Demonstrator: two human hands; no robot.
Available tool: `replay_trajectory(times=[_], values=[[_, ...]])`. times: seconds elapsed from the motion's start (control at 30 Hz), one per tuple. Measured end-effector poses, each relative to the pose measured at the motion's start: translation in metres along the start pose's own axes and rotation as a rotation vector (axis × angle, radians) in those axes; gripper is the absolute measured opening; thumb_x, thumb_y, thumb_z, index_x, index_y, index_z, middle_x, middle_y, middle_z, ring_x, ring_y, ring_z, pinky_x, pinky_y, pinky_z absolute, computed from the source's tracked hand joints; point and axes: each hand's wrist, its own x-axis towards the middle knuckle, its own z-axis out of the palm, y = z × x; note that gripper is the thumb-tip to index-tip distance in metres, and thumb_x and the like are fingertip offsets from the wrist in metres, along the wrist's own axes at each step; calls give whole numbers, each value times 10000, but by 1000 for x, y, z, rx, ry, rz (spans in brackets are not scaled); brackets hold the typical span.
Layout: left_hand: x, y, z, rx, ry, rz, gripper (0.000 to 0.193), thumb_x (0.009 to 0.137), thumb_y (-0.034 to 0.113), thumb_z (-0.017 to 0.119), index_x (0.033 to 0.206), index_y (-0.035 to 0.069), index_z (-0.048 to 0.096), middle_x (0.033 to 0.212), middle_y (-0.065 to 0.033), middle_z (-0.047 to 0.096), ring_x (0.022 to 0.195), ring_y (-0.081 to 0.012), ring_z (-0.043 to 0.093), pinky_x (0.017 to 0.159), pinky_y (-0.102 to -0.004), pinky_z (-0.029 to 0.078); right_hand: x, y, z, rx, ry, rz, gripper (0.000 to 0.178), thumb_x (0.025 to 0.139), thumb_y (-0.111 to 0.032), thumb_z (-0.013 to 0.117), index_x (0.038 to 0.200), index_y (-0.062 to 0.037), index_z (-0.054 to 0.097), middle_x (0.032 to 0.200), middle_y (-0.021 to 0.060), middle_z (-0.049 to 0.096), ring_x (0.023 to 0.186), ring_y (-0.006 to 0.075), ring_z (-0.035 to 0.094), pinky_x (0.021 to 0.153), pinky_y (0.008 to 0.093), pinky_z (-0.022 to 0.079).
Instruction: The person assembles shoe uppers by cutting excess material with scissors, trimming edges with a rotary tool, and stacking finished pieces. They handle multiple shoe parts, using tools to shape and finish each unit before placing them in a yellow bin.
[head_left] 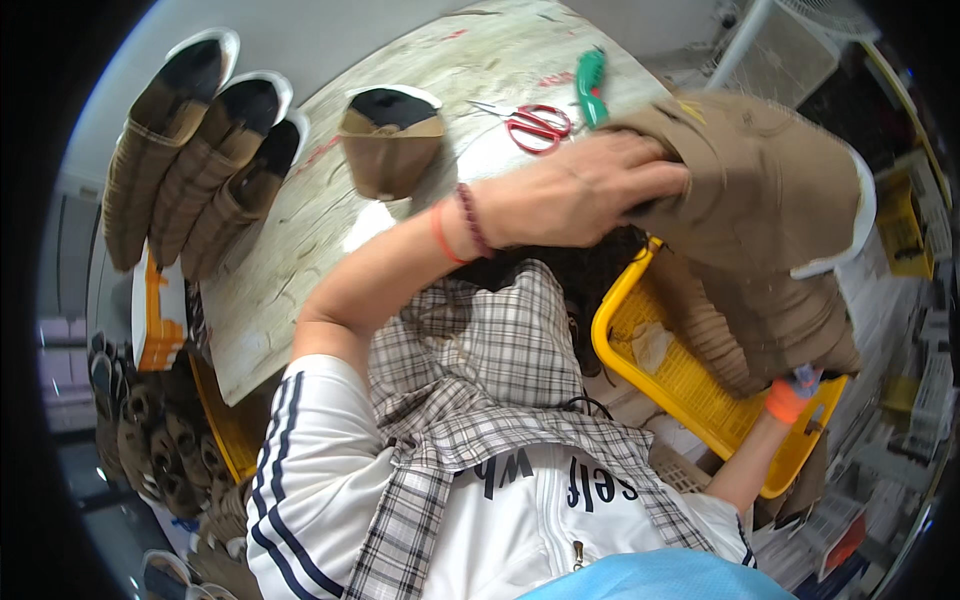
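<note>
My left hand (610,185), blurred by motion, reaches across to the right with its fingers curled over the edge of brown fabric shoe uppers (750,180). These uppers have a pale rim and are held above a yellow plastic basket (625,355). Below them a nested stack of brown uppers (775,325) hangs over the basket. My right hand (803,380) is at the lower end of this stack, gripping it; most of its fingers are hidden behind the fabric, and an orange band circles the wrist.
On the worn pale table (270,300) lie red-handled scissors (540,128) and a green-handled tool (591,85). One brown upper (392,150) stands there too. Several nested stacks of uppers (180,150) lean at the left edge, above an orange-and-white box (160,315).
</note>
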Motion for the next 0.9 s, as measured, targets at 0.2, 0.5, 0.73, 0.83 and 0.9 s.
replay_trajectory(times=[0.2, 0.5, 0.73, 0.83, 0.9], values=[[-101, 57, -152, 258, 294, -336, 522, 744, 28, 694, 1218, -17, 481, 957, -170, 628, 815, -257, 648, 707, -305, 516, 137, -63, 204, -101, -402, -347, 462, 943, -261, 448, 1350, -59, 364, 1318, 90, 440, 1170, 231, 448, 1004, 379, 354], [-207, -24, -240, -634, 978, -563, 236, 807, -63, 616, 1041, -40, 599, 973, -81, 660, 856, -123, 629, 781, -234, 510, 260, -86, 524, 903, -1695, 253, 381, 833, -115, 590, 1198, -26, 532, 1006, 40, 630, 888, 158, 607, 827, 290, 482], [-279, -139, -201, -903, 1160, -806, 216, 857, 37, 614, 1071, 10, 612, 1008, -67, 656, 902, -135, 616, 835, -283, 501, 305, 12, 591, -28, -1123, -90, 287, 772, -109, 686, 1043, -17, 656, 988, 47, 674, 872, 156, 639, 850, 265, 476], [-299, -164, -159, -878, 1197, -1058, 255, 870, 109, 626, 1110, 31, 593, 1054, -51, 643, 961, -140, 589, 873, -308, 473, 296, 72, 586, -446, -827, -164, 342, 806, -335, 668, 984, -45, 684, 930, 63, 670, 858, 163, 611, 835, 291, 464], [-313, -163, -156, -892, 1174, -1016, 273, 865, 140, 639, 1111, 32, 590, 1060, -55, 640, 967, -143, 590, 882, -300, 464, 260, 62, 581, -899, -608, -109, 421, 816, -465, 632, 965, -76, 692, 890, 99, 667, 881, 211, 602, 826, 323, 452]])
